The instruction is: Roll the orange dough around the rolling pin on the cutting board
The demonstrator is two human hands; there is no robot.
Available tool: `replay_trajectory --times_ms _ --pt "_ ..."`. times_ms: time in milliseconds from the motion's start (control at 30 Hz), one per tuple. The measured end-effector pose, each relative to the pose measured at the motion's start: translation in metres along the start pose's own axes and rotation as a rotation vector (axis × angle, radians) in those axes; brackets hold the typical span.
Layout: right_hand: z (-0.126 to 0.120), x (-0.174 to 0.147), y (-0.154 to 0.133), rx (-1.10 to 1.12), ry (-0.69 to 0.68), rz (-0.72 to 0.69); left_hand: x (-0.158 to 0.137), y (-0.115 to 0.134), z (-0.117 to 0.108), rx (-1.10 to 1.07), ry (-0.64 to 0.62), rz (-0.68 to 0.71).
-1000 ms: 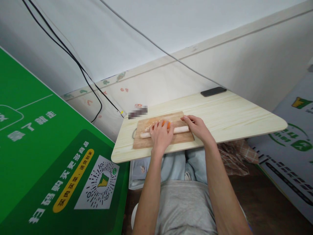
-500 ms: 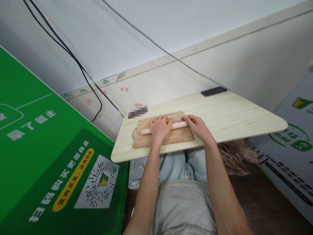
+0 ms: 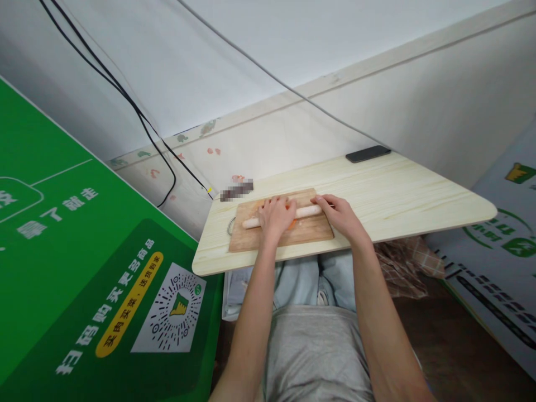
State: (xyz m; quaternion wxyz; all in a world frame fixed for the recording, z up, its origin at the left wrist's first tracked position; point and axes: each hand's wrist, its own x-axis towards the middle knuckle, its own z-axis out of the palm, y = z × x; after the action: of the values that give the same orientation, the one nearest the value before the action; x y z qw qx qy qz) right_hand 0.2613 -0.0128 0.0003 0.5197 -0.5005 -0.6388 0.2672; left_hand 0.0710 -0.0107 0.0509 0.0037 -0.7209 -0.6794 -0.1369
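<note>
A pale wooden rolling pin (image 3: pixel 309 211) lies slantwise across a wooden cutting board (image 3: pixel 240 242) with a metal loop handle. My left hand (image 3: pixel 276 216) is wrapped over the pin left of its middle, palm down with the fingers bent forward. Round the pin's right end close the thumb and fingers of my right hand (image 3: pixel 337 212). Some flat orange material (image 3: pixel 292 224), its kind unclear, shows under the pin beside my left hand. Most of it is hidden by the hand and the pin.
The board rests on a light wood-patterned table (image 3: pixel 402 195) against the wall. A black phone (image 3: pixel 368 154) lies at the back edge, and a blurred-out dark object (image 3: pixel 237 191) at the back left. A green printed panel (image 3: pixel 138 268) stands to the left, a grey one (image 3: pixel 506 245) to the right.
Both hands keep their places on the rolling pin, with only a very slight shift. The whole view has tilted a little; the board and the orange material look the same.
</note>
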Motion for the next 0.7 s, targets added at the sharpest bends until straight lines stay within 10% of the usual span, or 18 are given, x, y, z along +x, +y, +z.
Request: replay_trajectory --times_ms 700 --pt "0.001 0.001 -0.001 0.008 -0.011 0.011 -0.007 0.000 0.003 0.010 0.030 -0.016"
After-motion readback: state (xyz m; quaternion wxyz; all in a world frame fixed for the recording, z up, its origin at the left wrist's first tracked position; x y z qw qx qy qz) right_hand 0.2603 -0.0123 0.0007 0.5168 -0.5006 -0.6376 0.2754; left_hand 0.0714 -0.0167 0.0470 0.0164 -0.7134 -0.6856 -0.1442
